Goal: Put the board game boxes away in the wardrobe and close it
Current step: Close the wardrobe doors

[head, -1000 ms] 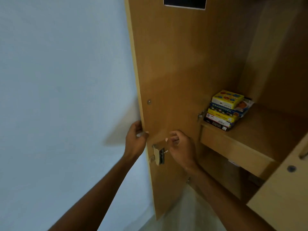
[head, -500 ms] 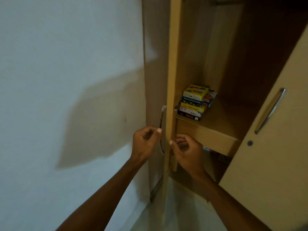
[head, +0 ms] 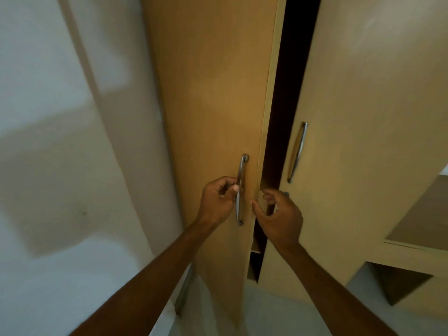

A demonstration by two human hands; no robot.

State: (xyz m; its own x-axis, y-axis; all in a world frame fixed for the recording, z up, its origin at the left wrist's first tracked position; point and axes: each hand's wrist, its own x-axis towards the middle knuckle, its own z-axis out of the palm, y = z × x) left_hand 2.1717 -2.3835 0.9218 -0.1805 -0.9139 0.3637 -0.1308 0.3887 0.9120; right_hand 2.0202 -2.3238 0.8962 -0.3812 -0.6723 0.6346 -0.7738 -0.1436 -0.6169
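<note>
Your left hand (head: 219, 200) grips the handle (head: 242, 168) of the left door (head: 213, 105). Your right hand (head: 278, 214) curls at its edge, hold unclear. Wardrobe (head: 363, 141) ajar, inside dark.

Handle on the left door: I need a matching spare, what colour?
The handle is shiny silver; head view.

Between the edge of the orange-brown wooden left door (head: 213, 105) and the pale beige right door (head: 363, 117) only a narrow dark gap (head: 288, 93) is open, its lower stretch crossed by the right hand (head: 278, 214), while the left hand (head: 218, 200) grips the slim silver bar handle (head: 241, 170) and the white wall (head: 60, 117) crowds the left side.
</note>
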